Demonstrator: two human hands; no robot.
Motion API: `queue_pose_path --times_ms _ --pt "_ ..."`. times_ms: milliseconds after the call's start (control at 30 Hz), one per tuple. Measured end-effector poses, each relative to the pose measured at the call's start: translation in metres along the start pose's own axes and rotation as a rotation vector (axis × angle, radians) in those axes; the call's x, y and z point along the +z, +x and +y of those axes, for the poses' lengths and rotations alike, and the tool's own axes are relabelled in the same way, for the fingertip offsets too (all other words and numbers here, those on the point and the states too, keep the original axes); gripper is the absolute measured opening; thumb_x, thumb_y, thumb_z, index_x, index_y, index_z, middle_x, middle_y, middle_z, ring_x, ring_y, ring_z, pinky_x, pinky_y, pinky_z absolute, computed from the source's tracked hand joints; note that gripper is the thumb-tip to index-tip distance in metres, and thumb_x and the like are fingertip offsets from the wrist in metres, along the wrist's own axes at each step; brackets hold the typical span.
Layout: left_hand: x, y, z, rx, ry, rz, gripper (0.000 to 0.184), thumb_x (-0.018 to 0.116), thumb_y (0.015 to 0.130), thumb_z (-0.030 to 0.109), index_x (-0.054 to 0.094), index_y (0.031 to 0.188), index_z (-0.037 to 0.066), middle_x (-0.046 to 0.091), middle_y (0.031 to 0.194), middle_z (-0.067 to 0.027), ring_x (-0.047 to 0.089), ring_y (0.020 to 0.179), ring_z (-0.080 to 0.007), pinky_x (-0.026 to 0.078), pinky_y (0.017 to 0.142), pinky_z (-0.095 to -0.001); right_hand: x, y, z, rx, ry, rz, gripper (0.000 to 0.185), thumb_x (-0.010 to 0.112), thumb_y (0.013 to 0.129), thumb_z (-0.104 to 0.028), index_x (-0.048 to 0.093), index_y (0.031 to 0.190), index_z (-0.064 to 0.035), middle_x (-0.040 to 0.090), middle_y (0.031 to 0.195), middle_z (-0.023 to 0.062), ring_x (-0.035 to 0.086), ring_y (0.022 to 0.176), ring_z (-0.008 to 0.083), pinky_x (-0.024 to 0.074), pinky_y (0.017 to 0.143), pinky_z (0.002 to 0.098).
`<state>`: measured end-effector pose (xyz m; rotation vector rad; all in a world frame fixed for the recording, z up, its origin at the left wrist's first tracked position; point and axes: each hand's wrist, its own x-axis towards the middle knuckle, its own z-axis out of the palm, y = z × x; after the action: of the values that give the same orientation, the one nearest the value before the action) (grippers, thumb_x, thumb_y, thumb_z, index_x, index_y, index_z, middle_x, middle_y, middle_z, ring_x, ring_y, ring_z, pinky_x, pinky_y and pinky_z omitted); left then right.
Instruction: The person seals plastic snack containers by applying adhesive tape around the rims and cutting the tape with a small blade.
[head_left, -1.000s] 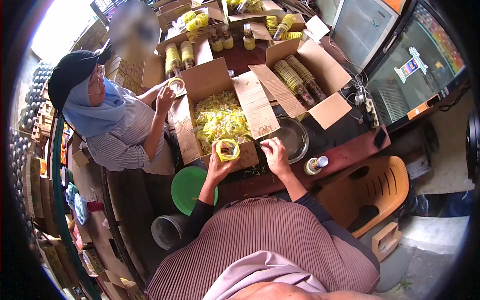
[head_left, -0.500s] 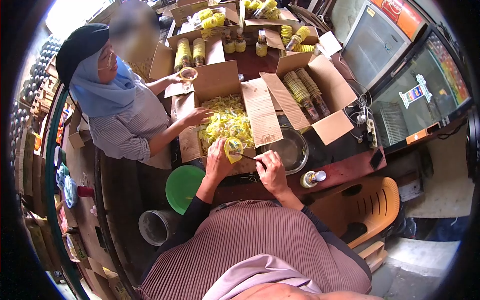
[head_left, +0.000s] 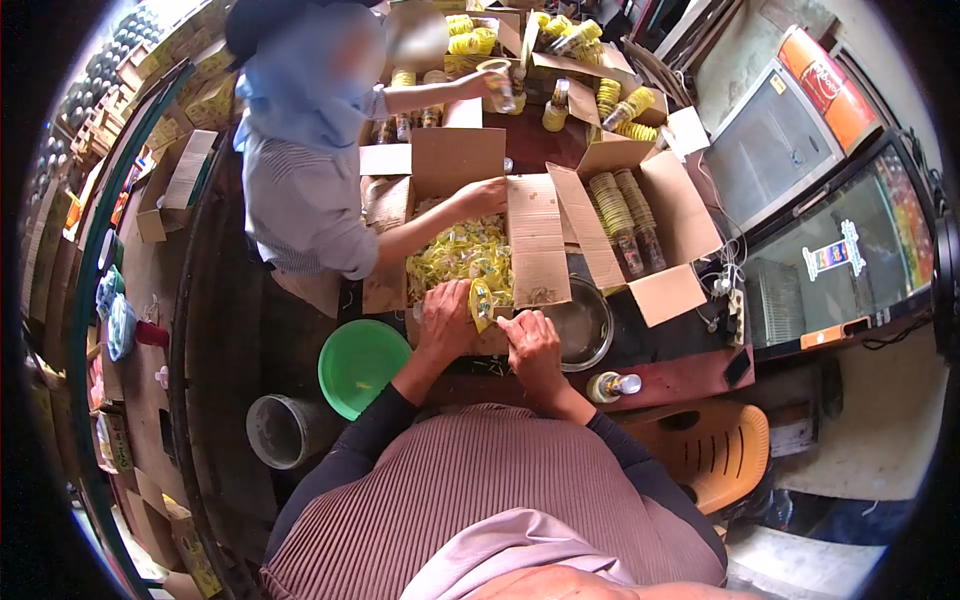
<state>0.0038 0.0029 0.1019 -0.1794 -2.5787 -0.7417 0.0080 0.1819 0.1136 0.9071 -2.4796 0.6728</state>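
My left hand [head_left: 447,320] pinches a round yellow cup lid [head_left: 481,303], now turned nearly edge-on, at the near side of an open cardboard box. My right hand [head_left: 534,352] is closed beside it, its fingers close to the lid's lower edge. A thin dark tool showed in this hand a moment ago; now only a short dark bit is visible, the rest hidden by the fingers. Small yellow wrapped pieces [head_left: 455,262] fill the cardboard box [head_left: 458,152] just beyond my hands. Across it reaches a co-worker's hand [head_left: 482,198].
Left of my arms are a green basin [head_left: 365,368] and a grey bucket [head_left: 280,432]. A metal bowl [head_left: 588,335] and a small bottle [head_left: 612,387] stand to the right. Another box holds stacked yellow-rimmed cups [head_left: 625,215]. An orange chair [head_left: 705,450] is at the right.
The lid has turned from facing me to nearly edge-on, and my right hand has come closer to it. The co-worker has leaned over the box, lifting a clear cup toward the back.
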Motion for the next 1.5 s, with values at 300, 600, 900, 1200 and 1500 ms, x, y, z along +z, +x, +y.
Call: queue_pose_path --times_ms 300,600,900,1200,1500 --pt "0.003 0.004 0.002 -0.235 -0.144 -0.133 0.044 0.07 0.064 0.01 0.05 0.102 0.001 0.059 0.094 -0.0185 0.058 0.091 -0.039 0.047 0.076 -0.0458 0.011 0.002 0.015 -0.068 -0.055 -0.036 0.023 0.058 0.074 -0.002 0.064 0.095 -0.0071 0.052 0.08 0.006 0.054 0.078 0.0233 0.0446 0.069 0.0366" --pt "0.025 -0.005 -0.013 0.027 -0.022 -0.133 0.042 0.07 0.062 0.008 0.05 0.098 0.004 0.057 0.089 -0.0153 0.058 0.088 -0.0363 0.047 0.075 -0.0452 0.023 -0.01 0.024 -0.158 -0.158 -0.157 0.017 0.058 0.07 -0.007 0.061 0.087 -0.0056 0.051 0.082 0.0063 0.053 0.08 0.0231 0.0436 0.068 0.0356" --pt "0.035 0.002 -0.019 -0.29 -0.386 -0.357 0.052 0.075 0.068 0.025 0.049 0.107 0.002 0.064 0.088 -0.0269 0.061 0.085 -0.0444 0.047 0.07 -0.0539 0.027 -0.008 0.025 -0.103 -0.164 -0.079 0.009 0.058 0.076 -0.01 0.059 0.085 -0.0067 0.049 0.079 0.0054 0.052 0.078 0.0227 0.043 0.066 0.0347" --pt "0.032 -0.008 -0.022 -0.162 -0.301 -0.438 0.052 0.075 0.067 0.024 0.048 0.106 0.002 0.063 0.091 -0.0257 0.06 0.087 -0.0452 0.047 0.072 -0.0523 0.047 -0.038 0.015 0.015 -0.2 -0.057 0.018 0.059 0.073 -0.008 0.062 0.091 -0.0071 0.047 0.079 0.0062 0.051 0.079 0.0231 0.0441 0.066 0.0351" --pt "0.033 -0.003 -0.013 -0.212 -0.238 -0.481 0.057 0.074 0.063 0.02 0.046 0.109 0.002 0.064 0.088 -0.0234 0.061 0.088 -0.0424 0.049 0.071 -0.0503 0.037 -0.032 0.016 0.261 -0.055 -0.039 0.011 0.06 0.076 -0.006 0.061 0.086 -0.0061 0.051 0.082 0.0084 0.054 0.083 0.0278 0.0463 0.069 0.0401"
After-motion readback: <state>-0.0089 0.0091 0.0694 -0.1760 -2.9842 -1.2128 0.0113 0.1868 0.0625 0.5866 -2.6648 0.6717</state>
